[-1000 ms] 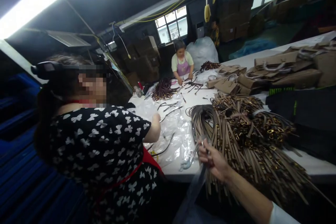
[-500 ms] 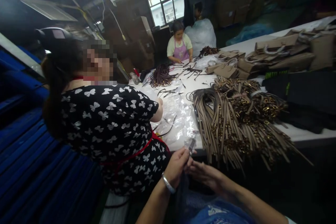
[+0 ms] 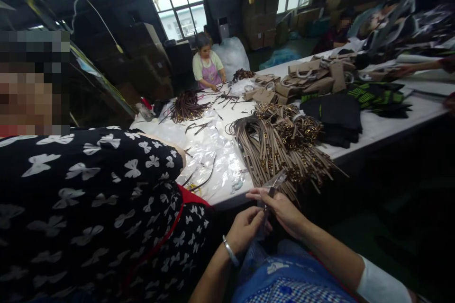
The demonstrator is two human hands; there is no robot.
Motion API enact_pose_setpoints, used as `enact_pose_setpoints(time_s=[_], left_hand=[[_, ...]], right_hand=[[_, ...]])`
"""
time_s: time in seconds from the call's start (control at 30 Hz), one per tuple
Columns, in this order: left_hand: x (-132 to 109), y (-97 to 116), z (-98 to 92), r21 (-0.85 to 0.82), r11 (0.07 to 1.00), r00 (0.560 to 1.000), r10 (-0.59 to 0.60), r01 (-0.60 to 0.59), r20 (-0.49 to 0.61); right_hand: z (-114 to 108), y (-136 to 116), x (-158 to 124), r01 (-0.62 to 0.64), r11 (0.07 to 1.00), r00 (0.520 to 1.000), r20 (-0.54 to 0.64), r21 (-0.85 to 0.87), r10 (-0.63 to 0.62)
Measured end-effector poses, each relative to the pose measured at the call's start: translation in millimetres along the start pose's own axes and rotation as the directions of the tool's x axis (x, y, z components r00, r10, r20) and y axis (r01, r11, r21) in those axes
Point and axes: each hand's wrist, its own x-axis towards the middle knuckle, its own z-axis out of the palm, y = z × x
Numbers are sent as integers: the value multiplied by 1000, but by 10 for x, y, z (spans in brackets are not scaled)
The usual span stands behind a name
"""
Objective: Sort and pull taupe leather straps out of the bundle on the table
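Observation:
Just in front of my body, a clear plastic bag [image 3: 279, 178] with a dark narrow strap in or against it is between my hands. My left hand [image 3: 247, 229], with a silver bracelet at the wrist, is closed around its lower part. Higher up, my right hand [image 3: 282, 209] pinches the bag between thumb and fingers. Beyond them, at the table's near edge, lies a big heap of taupe straps [image 3: 266, 147] with gold-coloured buckles. Flat clear plastic bags [image 3: 216, 161] and a few dark straps are spread to its left.
A co-worker in a bow-print top [image 3: 106, 189] stands close at my left. Across the white table [image 3: 355, 151], another person in a pink apron [image 3: 210, 73] handles straps near a dark strap bundle [image 3: 188, 106]. Taupe handbags [image 3: 313, 75] and black fabric pieces [image 3: 334, 116] lie farther right.
My view has swung to the right. My right hand has come up onto the bag and now pinches its upper part, while my left hand sits lower on it.

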Motion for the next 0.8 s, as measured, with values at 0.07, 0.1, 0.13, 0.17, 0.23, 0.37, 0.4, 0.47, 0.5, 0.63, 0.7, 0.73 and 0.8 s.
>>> enact_pose_setpoints(time_s=[0.07,0.1,0.13,0.17,0.23,0.37,0.4,0.47,0.5,0.63,0.7,0.73,0.8], left_hand=[[90,76,45,25,999,998,47,-48,31],[115,94,53,28,998,998,59,-59,22],[127,103,52,31,997,998,67,-67,5],[128,106,45,34,997,997,70,-70,-10],[108,117,28,33,997,998,66,-65,-19],[48,198,44,10,999,999,43,-43,13],[35,225,57,4,999,999,33,-33,23],[13,269,80,-2,1000,999,16,-16,42],[4,282,87,-2,1000,999,11,-11,48],[-2,271,77,3,1000,999,17,-18,47],[24,249,60,-4,1000,999,31,-31,44],[45,241,52,-7,999,998,46,-45,43],[92,232,43,6,996,996,85,-85,35]], right_hand=[[3,-30,-70,-9,1000,1000,-3,10,9],[-12,-57,-104,1,1000,1000,-11,19,-1],[-34,-88,-137,18,999,1000,-19,27,-17],[-62,-119,-168,35,999,999,-25,37,-35],[-120,-165,-219,56,996,998,-32,69,-54],[-201,-192,-249,100,978,990,-120,182,-79],[-212,-196,-245,114,973,984,-156,199,-84],[-220,-211,-236,127,975,975,-206,184,-88],[-217,-222,-235,124,980,972,-216,158,-88],[-141,-252,-259,92,995,970,-230,44,-80],[-73,-239,-269,82,997,971,-226,-2,-80],[-38,-223,-271,76,997,973,-218,-26,-80],[24,-178,-266,63,996,977,-200,-64,-74]])
